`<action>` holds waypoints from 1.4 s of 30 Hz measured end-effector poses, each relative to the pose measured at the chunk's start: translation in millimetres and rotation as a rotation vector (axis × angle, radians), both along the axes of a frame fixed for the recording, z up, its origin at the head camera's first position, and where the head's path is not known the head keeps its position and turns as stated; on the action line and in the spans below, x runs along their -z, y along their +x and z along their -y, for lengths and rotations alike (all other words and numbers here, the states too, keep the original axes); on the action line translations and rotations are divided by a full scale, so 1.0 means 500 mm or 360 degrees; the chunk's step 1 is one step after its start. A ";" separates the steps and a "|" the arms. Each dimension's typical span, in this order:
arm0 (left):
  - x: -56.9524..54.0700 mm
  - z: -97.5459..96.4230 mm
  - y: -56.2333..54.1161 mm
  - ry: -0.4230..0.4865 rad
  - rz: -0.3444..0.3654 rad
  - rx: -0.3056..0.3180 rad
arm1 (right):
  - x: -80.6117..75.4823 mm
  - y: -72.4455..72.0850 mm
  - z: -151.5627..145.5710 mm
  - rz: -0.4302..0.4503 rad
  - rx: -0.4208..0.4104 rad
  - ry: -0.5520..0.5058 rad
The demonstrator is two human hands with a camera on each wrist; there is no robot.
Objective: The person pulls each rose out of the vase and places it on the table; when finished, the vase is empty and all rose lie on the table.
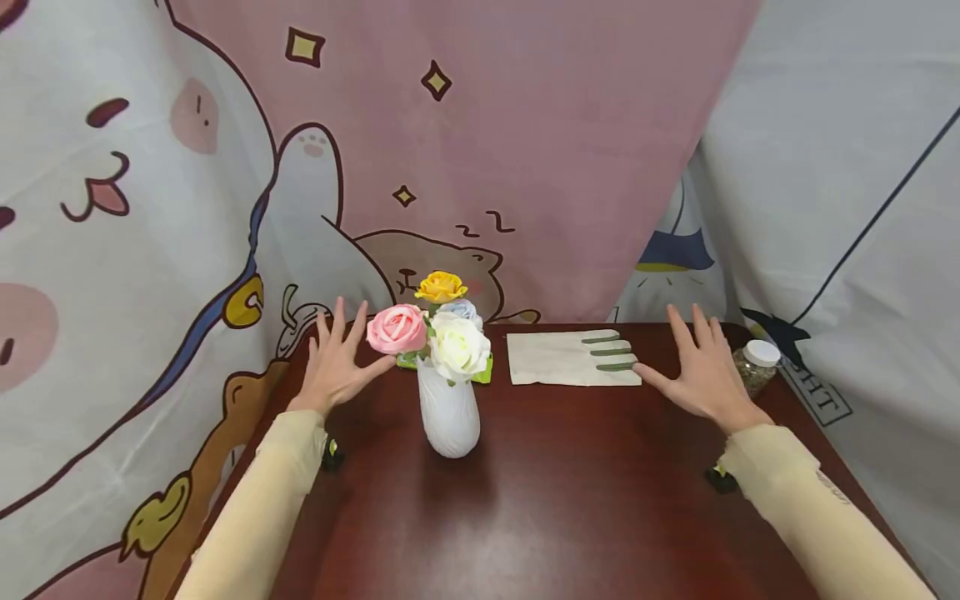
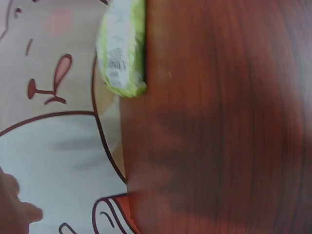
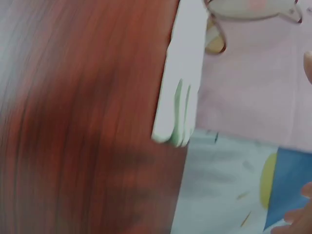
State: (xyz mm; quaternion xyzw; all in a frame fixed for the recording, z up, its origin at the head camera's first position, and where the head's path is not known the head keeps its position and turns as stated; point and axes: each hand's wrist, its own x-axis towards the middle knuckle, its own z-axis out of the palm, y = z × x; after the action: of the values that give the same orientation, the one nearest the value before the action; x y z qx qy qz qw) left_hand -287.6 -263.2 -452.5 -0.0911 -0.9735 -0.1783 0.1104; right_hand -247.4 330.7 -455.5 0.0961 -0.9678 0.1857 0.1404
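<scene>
Both hands hang in the air with fingers spread, and neither holds anything. My left hand (image 1: 335, 367) is just left of a white vase (image 1: 448, 412) with pink, yellow, white and pale blue flowers (image 1: 459, 346). Behind the vase lies a green and white packet (image 2: 122, 48), mostly hidden in the head view. My right hand (image 1: 701, 375) is between a flat off-white, glove-like piece (image 1: 551, 358) with green stripes between its finger-like ends and a clear jar (image 1: 754, 371) with a white lid. Only fingertips show at the edges of the wrist views.
The dark red-brown table (image 1: 600, 500) has a wood grain. A printed cloth (image 1: 540, 150) with cartoon animals hangs behind it and along both sides. The jar stands close to the table's right edge.
</scene>
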 end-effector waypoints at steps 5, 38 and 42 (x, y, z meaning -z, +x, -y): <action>-0.003 -0.022 0.019 0.0330 0.0092 0.0091 | -0.022 0.014 0.054 0.0095 -0.0119 -0.0205; -0.006 -0.174 0.093 0.1425 0.0295 0.0862 | -0.132 0.084 0.479 0.0274 -0.0890 -0.1361; 0.001 -0.173 0.092 0.1432 0.0257 0.0853 | -0.138 0.088 0.513 0.0240 -0.0943 -0.1495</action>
State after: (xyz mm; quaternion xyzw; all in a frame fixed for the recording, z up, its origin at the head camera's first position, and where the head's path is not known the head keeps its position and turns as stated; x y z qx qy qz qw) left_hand -241.7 -176.5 -452.9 -0.2665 -0.7487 -0.6068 0.0139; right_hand -203.5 74.2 -386.6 0.2774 -0.7201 0.6348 0.0403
